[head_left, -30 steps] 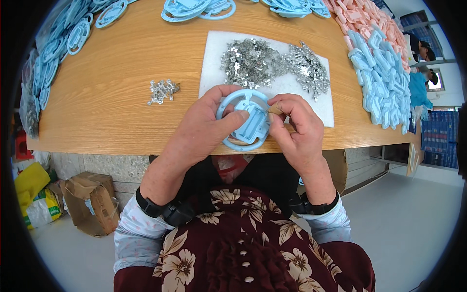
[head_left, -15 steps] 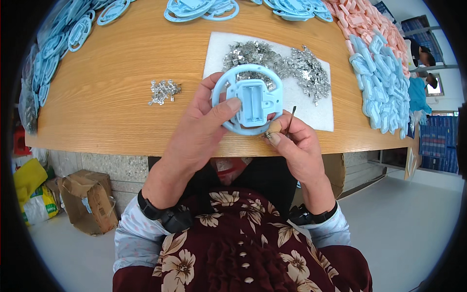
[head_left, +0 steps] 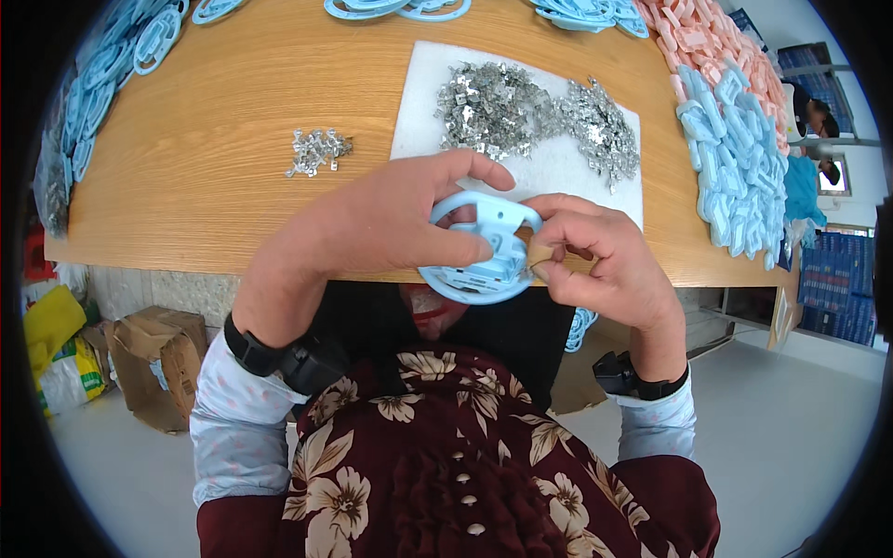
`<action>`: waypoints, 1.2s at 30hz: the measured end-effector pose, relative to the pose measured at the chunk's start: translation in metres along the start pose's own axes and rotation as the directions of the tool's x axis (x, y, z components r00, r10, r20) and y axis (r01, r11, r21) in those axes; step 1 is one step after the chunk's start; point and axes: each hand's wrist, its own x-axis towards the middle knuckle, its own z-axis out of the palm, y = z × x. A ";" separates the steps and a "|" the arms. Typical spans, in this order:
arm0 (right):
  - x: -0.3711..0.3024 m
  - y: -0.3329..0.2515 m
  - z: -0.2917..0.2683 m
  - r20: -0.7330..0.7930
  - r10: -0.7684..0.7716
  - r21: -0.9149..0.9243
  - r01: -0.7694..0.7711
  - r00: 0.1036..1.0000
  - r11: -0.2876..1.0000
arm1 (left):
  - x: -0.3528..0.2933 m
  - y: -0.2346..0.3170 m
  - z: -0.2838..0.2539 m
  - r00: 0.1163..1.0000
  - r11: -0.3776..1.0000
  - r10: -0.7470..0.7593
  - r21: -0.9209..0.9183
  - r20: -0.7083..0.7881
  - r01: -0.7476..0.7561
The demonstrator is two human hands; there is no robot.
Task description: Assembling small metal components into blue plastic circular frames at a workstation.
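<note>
A light blue plastic toy steering wheel housing (head_left: 504,216) is held tilted above the table's near edge. My left hand (head_left: 391,209) is closed on its left side, with the thumb pressed on the middle part and the fingers curled over the far rim. At the right rim, my right hand (head_left: 600,260) is closed, thumb and fingertips pinched against the housing. A tan cover (head_left: 539,253) wraps one fingertip. Whatever those fingertips hold is hidden. Beyond the hands, shiny metal clips (head_left: 488,107) lie heaped on a white foam sheet (head_left: 419,121).
A smaller clip pile (head_left: 319,152) lies on the wooden table (head_left: 223,186) at left. Blue housings (head_left: 93,102) crowd the far left and back edge. Blue parts (head_left: 730,177) and pink parts (head_left: 707,46) are heaped at right. A cardboard box (head_left: 153,363) stands on the floor.
The housing has come nearer to me and tipped over from facing up. My left hand has turned over its far rim. The thin dark tool and clip at my right hand no longer show.
</note>
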 end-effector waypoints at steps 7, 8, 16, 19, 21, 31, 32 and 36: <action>-0.006 0.013 0.015 -0.413 0.130 0.046 -0.121 0.901 0.992 | -0.004 -0.025 0.033 0.929 0.960 -0.032 -0.269 -0.368 -0.074; -0.005 0.013 0.021 -0.474 0.143 0.037 -0.143 0.869 0.989 | -0.004 -0.025 0.036 0.909 0.963 -0.044 -0.260 -0.414 -0.072; 0.008 0.025 0.053 -0.570 -0.092 -0.227 -0.049 0.816 0.973 | -0.002 -0.029 0.045 0.869 0.962 0.023 -0.224 -0.495 -0.153; 0.011 0.028 0.057 -0.581 -0.140 -0.291 -0.044 0.802 0.956 | -0.003 -0.026 0.045 0.873 0.967 0.009 -0.218 -0.487 -0.132; 0.012 0.025 0.057 -0.586 -0.140 -0.322 -0.072 0.798 0.944 | -0.004 -0.025 0.046 0.872 0.968 0.009 -0.215 -0.489 -0.131; 0.014 0.006 0.064 -0.505 -0.275 -0.697 -0.198 0.818 0.689 | -0.001 -0.025 0.049 0.854 0.981 0.018 -0.156 -0.520 -0.115; 0.014 0.004 0.064 -0.472 -0.319 -0.735 -0.167 0.822 0.657 | -0.001 -0.026 0.049 0.853 0.985 0.019 -0.135 -0.522 -0.105; 0.005 0.005 0.063 -0.452 -0.363 -0.766 -0.145 0.815 0.627 | -0.001 -0.028 0.050 0.852 0.979 0.017 -0.163 -0.523 -0.120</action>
